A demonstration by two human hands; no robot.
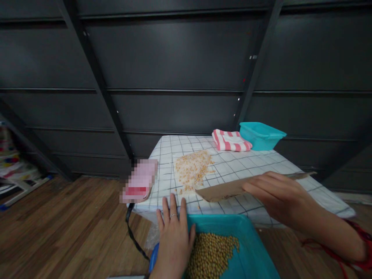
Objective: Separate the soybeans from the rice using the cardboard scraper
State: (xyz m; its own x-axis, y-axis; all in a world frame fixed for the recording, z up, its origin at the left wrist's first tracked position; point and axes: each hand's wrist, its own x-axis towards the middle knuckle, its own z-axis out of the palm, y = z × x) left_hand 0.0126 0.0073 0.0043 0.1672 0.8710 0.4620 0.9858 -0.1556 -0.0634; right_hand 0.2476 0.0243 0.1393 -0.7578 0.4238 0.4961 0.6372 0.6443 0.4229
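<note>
My right hand [279, 193] grips a strip of brown cardboard [223, 190], its left end low over the table close to the pile. On the checked cloth lies a spread of pale grains mixed with yellow beans [193, 168]. My left hand [174, 228] has its fingers stretched out and apart, above the left rim of a teal basin [226, 219]; whether it touches the rim I cannot tell. Inside that basin are many greenish-brown beans [213, 255], partly hidden by the left hand.
A white checked cloth [186, 143] covers the table. At its back right sit a folded pink-striped towel [231, 140] and another teal basin [260, 135]. A pink, blurred-out object [139, 180] with a black strap lies at the left edge. Dark wall panels [174, 58] stand behind.
</note>
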